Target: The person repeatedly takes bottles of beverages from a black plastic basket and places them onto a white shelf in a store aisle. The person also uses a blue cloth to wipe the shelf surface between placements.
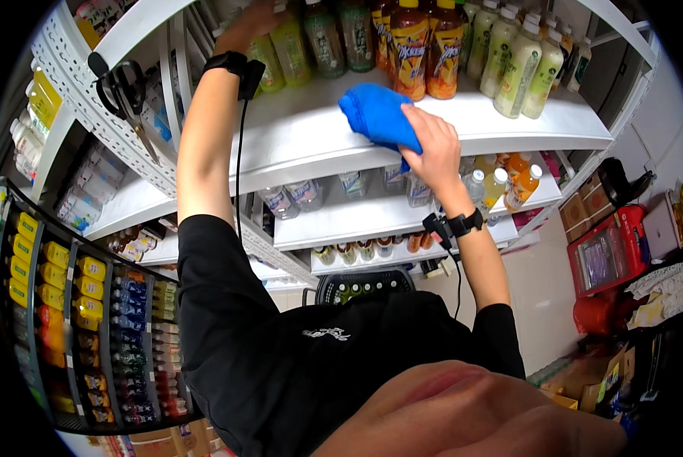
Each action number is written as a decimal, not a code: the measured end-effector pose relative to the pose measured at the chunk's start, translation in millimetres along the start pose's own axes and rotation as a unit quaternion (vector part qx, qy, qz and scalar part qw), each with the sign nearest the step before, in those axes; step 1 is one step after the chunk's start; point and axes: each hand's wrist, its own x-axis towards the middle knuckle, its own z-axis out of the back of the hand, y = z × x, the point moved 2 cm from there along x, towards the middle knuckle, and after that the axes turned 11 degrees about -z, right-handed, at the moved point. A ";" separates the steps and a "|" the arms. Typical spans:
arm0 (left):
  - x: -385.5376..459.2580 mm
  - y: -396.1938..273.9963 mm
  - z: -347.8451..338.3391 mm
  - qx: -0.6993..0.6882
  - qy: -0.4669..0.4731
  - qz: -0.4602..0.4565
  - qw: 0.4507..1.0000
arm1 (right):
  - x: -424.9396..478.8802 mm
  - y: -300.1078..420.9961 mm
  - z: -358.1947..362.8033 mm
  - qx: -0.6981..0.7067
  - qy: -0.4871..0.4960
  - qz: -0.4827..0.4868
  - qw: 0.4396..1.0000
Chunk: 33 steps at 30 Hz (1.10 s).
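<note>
My right hand [437, 145] grips a folded blue cloth [378, 117] over the front edge of a white metal shelf [307, 123]. At the top of the view, my left hand [255, 23] reaches in among yellow-green drink bottles [289, 54]. It is dark and blurred there, so whether its fingers hold a bottle is unclear. Clear green bottles [324, 45] stand to the right of those. Behind the cloth are iced tea bottles [409, 54] with orange labels and yellow caps. Pale green bottles with white caps [518, 77] fill the shelf's right part.
Black-handled scissors [125, 103] hang on the perforated left upright. Lower shelves hold clear bottles [304, 194] and orange drinks [522, 185]. A dark basket of bottles [364, 280] stands below, close to my body. A bottle rack [107, 343] stands left; a red box [607, 251] lies right.
</note>
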 end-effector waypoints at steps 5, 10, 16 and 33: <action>-49.2 -89.4 34.3 0.031 -0.047 -0.076 0.996 | -4.1 0.0 -0.7 -0.022 0.006 -0.021 1.000; -157.8 -194.7 79.9 0.045 -0.024 -0.173 0.984 | -5.7 19.1 -12.2 -0.001 0.046 0.009 0.999; -298.1 -252.7 37.6 -0.132 -0.070 -0.201 0.968 | -73.8 65.7 8.3 0.052 0.063 0.052 0.995; -643.0 -247.2 -257.2 -0.422 0.339 0.283 0.792 | -407.8 44.2 9.8 -0.011 0.420 -0.273 0.866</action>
